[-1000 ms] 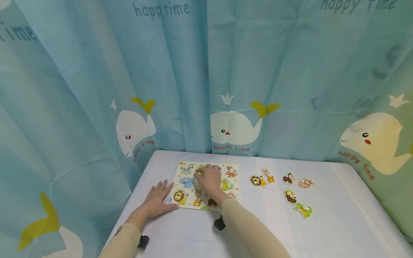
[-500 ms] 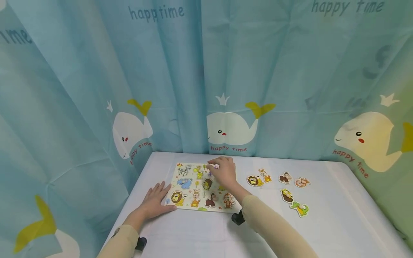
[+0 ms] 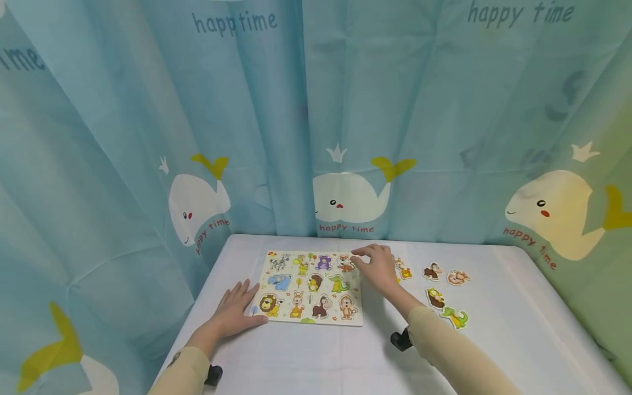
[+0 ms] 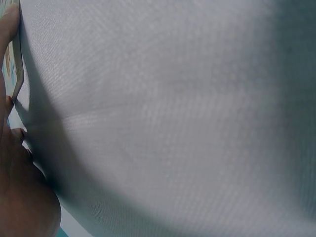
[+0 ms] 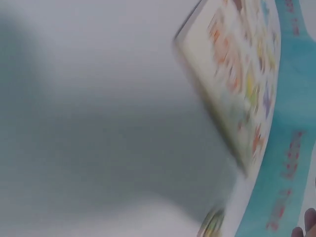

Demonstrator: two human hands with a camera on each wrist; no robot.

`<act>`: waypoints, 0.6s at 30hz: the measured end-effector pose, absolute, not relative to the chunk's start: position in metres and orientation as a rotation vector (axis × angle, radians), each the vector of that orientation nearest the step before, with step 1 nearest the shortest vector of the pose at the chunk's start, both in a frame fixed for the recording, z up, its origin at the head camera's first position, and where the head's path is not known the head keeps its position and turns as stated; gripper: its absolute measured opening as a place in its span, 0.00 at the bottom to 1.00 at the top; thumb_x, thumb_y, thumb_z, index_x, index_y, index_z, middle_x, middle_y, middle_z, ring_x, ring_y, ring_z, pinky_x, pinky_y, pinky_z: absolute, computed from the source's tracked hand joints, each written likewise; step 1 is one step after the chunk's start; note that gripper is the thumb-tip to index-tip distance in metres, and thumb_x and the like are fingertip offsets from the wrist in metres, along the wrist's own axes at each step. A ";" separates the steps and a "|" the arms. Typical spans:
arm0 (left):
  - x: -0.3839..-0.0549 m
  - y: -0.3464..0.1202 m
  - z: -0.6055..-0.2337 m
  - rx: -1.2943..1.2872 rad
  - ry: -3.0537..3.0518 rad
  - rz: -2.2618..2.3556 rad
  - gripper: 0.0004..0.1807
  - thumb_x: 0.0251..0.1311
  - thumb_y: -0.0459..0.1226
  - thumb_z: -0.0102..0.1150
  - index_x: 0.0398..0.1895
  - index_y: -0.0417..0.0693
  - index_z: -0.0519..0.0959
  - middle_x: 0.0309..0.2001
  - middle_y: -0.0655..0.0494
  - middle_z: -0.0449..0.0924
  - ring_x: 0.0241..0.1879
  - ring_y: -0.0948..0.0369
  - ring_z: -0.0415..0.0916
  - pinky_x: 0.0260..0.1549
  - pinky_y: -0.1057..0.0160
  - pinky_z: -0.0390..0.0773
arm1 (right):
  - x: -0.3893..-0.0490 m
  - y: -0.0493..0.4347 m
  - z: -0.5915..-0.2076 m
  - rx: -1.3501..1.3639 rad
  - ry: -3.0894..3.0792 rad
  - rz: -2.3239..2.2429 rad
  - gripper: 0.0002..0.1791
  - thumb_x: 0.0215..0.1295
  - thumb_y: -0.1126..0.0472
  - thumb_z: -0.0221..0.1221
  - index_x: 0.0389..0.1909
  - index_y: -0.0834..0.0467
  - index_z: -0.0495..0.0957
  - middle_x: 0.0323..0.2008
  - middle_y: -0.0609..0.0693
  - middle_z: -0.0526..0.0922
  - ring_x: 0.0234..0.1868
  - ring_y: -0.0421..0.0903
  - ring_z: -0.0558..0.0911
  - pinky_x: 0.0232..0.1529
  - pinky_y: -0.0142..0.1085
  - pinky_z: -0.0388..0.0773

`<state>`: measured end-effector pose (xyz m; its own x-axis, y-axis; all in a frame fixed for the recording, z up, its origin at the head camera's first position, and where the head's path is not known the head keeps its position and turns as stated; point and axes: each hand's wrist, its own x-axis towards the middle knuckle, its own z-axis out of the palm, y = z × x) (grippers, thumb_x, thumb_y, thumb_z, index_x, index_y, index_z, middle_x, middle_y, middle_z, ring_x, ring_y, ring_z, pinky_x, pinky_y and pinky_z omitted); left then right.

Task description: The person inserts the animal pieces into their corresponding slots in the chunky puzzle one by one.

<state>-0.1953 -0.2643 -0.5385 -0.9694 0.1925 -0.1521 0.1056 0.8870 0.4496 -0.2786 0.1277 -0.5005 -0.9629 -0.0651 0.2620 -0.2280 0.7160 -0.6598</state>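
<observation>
A pale animal puzzle board [image 3: 310, 321] lies on the white table, showing a zebra [image 3: 280, 263], a giraffe [image 3: 300, 264], a purple animal [image 3: 323, 263], a blue animal [image 3: 280, 282], a lion [image 3: 269, 304] and others. My left hand [image 3: 234, 311] lies spread at the board's left edge, its thumb touching the near left corner. Above the far right corner, near the tiger [image 3: 345, 264], is my right hand [image 3: 379, 269], thumb and forefinger bent and apart, with nothing seen between them. In the right wrist view, blurred fingertips [image 5: 310, 219] show at the lower right.
Loose animal pieces lie right of the board: a kangaroo [image 3: 404, 269], a dark brown ape [image 3: 432, 271], a monkey [image 3: 458, 277], a hedgehog [image 3: 435, 298] and a crocodile [image 3: 455, 317]. My right hand mostly hides the lion piece. A blue whale-print curtain [image 3: 266, 137] hangs behind the table [image 3: 306, 362].
My right hand has moved right across the board, from its middle to the far right corner, uncovering the pictures there. My left hand stays at the left edge. The head view has shifted slightly.
</observation>
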 end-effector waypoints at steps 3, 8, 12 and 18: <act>-0.196 -0.264 -0.539 0.234 2.869 0.661 0.58 0.53 0.65 0.68 0.80 0.45 0.58 0.80 0.35 0.47 0.79 0.37 0.38 0.76 0.36 0.38 | -0.277 0.153 -0.504 0.222 -2.708 1.052 0.15 0.68 0.51 0.66 0.49 0.55 0.89 0.50 0.55 0.84 0.61 0.59 0.69 0.62 0.59 0.62; -0.197 -0.264 -0.541 0.235 2.877 0.656 0.58 0.53 0.65 0.68 0.80 0.45 0.58 0.80 0.36 0.47 0.79 0.38 0.38 0.76 0.36 0.38 | -0.273 0.199 -0.509 0.192 -2.724 0.996 0.15 0.69 0.53 0.65 0.49 0.57 0.88 0.50 0.58 0.84 0.62 0.64 0.69 0.62 0.63 0.62; -0.196 -0.263 -0.540 0.241 2.879 0.662 0.58 0.53 0.64 0.69 0.80 0.44 0.59 0.80 0.34 0.48 0.79 0.36 0.39 0.75 0.34 0.39 | -0.267 0.233 -0.510 0.163 -2.755 0.964 0.15 0.70 0.54 0.64 0.50 0.57 0.88 0.51 0.60 0.84 0.63 0.66 0.68 0.61 0.65 0.62; -0.195 -0.264 -0.539 0.242 2.868 0.667 0.58 0.53 0.64 0.69 0.80 0.43 0.59 0.80 0.34 0.48 0.79 0.36 0.39 0.75 0.34 0.38 | -0.256 0.272 -0.506 0.172 -2.818 0.912 0.16 0.71 0.55 0.64 0.52 0.60 0.87 0.52 0.63 0.83 0.61 0.68 0.68 0.56 0.64 0.66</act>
